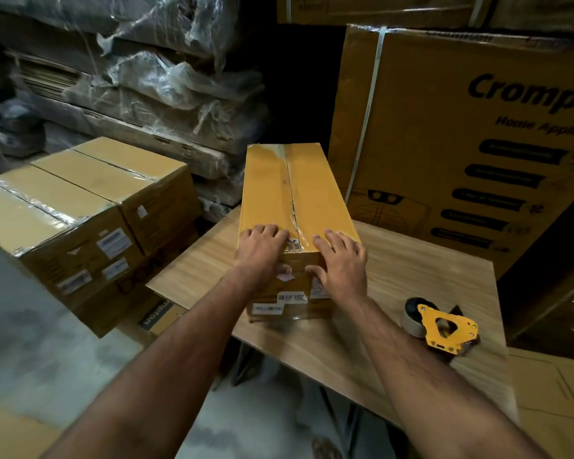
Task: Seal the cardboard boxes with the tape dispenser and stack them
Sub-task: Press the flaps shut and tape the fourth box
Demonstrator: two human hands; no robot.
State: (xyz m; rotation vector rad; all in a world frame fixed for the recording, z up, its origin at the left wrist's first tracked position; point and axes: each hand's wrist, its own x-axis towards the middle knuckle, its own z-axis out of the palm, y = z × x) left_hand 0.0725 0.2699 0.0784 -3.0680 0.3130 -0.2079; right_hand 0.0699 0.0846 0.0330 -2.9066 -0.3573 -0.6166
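**Long box on table, both hands at its near end**

- Left hand [262, 251]: laid over the near top edge of the box [295, 200], fingers bent over the top panel, thumb down on the end face. It presses rather than grips.
- Right hand [342, 260]: same place on the other side of the centre seam, fingers spread and nearly flat on top, thumb on the end face. Nothing is held in it.
- Box: long, narrow carton lying lengthwise on the table [411, 286], near end at the table's front. Glossy tape runs along the top seam, wrinkled toward the far end; the flaps look closed. Labels on the near end face.
- Handling, as a judgement: stiff cardboard, slick where taped, weight unknown. Its length makes it awkward from one end, so take it with a palm under each long side near the middle, or one hand at each end, off the tape.
- Dispenser [441, 326]: yellow-framed, with its roll, lying on the table to the right, apart from the box and untouched.
- Stack [80, 210]: taped cartons to the left, beside the table, a likely place for this box.
- Behind: a large printed carton [461, 127] and plastic-wrapped bundles [146, 77].
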